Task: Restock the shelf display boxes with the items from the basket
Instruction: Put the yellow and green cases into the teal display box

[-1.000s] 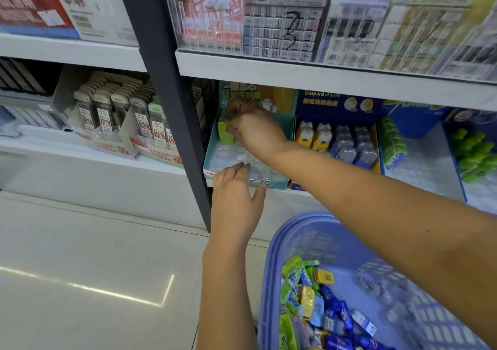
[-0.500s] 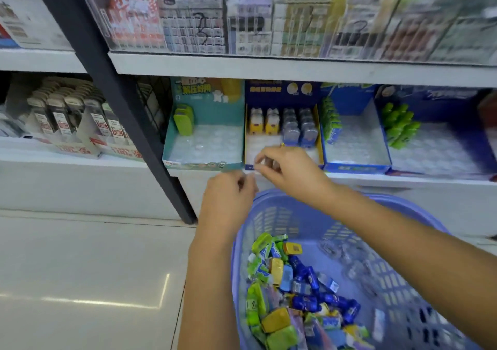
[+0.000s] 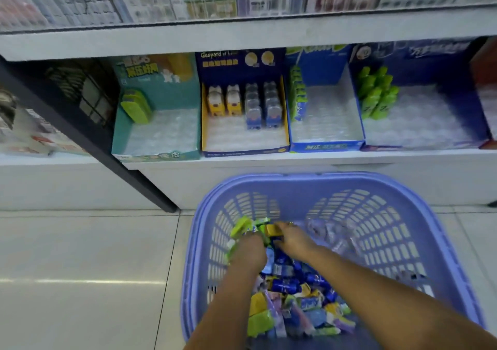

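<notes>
A purple plastic basket [image 3: 325, 181] stands on the floor below the shelf, holding a pile of small packets [image 3: 293, 296] in green, yellow and blue. Both my hands are down in it at the far end of the pile. My left hand [image 3: 248, 251] lies on green packets [image 3: 243, 226], its fingers buried and blurred. My right hand [image 3: 294, 239] has its fingers round a yellow packet [image 3: 274, 231]. On the shelf stand a teal display box [image 3: 156, 137], a navy and yellow box [image 3: 243, 141], a blue box [image 3: 326, 145] and a dark blue box [image 3: 419, 137], each only partly filled.
A black shelf post [image 3: 107, 150] slants down to the floor left of the basket. The white shelf above [image 3: 242, 38] overhangs the display boxes. Pale tiled floor [image 3: 80, 269] stretches to the left. Another shelf bay with goods [image 3: 24, 134] lies at far left.
Both hands came away from the teal box on the shelf and dropped into the basket. My view tilted down and right, centring the basket.
</notes>
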A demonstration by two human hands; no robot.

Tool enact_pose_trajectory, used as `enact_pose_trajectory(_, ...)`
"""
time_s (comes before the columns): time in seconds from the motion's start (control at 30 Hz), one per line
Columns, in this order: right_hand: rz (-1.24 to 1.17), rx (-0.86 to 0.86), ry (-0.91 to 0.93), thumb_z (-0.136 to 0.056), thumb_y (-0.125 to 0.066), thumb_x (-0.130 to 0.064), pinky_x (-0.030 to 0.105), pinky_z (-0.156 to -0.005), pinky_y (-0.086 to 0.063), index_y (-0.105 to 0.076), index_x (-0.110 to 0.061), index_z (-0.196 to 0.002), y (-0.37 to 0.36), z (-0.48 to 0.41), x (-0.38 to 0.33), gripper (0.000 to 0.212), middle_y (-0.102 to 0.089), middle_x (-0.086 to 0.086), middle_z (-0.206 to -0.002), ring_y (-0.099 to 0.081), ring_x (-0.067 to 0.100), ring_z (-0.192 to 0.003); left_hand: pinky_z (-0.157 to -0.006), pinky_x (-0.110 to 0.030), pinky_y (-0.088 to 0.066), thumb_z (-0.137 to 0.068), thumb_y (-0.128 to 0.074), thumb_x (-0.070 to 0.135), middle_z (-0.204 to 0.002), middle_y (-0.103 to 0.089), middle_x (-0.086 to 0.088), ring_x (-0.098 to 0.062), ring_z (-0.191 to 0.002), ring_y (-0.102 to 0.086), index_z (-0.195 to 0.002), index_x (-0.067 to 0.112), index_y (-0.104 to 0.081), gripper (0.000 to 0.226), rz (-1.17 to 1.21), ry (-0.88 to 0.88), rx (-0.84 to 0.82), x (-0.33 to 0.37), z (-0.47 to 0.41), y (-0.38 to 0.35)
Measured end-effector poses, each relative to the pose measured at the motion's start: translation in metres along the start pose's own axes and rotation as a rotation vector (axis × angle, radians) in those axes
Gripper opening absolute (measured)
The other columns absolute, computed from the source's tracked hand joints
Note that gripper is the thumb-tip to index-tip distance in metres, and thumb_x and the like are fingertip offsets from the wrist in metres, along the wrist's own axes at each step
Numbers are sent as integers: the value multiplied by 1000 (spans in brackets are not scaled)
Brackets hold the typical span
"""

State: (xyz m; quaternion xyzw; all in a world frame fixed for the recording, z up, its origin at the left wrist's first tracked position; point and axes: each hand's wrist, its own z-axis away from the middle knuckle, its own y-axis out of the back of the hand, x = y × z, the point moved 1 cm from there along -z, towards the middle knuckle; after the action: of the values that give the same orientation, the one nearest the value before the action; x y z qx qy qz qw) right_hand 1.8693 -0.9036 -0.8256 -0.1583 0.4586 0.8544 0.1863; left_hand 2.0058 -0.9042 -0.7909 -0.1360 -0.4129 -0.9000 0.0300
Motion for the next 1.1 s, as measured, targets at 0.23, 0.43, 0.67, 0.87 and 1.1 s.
enact_pose_trajectory(0.23, -7, 85, -63, -90, -58, -25, 38, -86, -47, -53, -7, -116, -17, -15, 8, 32, -58, 17, -117, -54, 31, -107, -90, -40, -49, -87, -64, 20, -124, -54, -16, -30, -113, -55, -122, 6, -52, 40, -55, 69, -1, 1, -6, -12)
enact_pose_trajectory(0.43, -335, 78, -52, -97, -48, -31, 36, -72, -40, -56, -8, -99, 18, 6, 4, 24, -61, 14, -93, -57, 29, -87, -86, -35, -47, -86, -65, 11, -121, -61, -13, -28, -111, -58, -119, 7, -57, 34, 176, 72, 14, -1, -3, -3)
enact_pose_trajectory(0.67, -1060, -83, 138, -99, -42, -15, 21, -53, -46, -54, 0, -93, 109, 75, -36, 20, -65, 10, -74, -52, 10, -49, -72, -36, -57, -86, -68, 11, -94, -64, -16, -25, -78, -65, -114, 0, -59, 32, 932, -31, 32, 8, 33, 89)
enact_pose_trajectory(0.87, -882, 87, 357, -89, -59, -5, 19, -66, -52, -62, -1, -103, 177, 104, -109, 16, -60, 4, -79, -57, 8, -62, -51, -21, -51, -93, -57, 13, -77, -61, -4, -9, -59, -61, -104, 8, -60, 13, 1226, -303, 127, -7, 91, 178)
enact_pose_trajectory(1.1, -753, 217, 489, -83, -66, -1, 37, -76, -48, -53, -13, -94, 204, 78, -199, 21, -60, 15, -85, -56, 23, -79, -64, -24, -56, -91, -58, 15, -76, -70, -4, -14, -71, -67, -93, 5, -67, 14, 1496, -429, 344, -42, 108, 201)
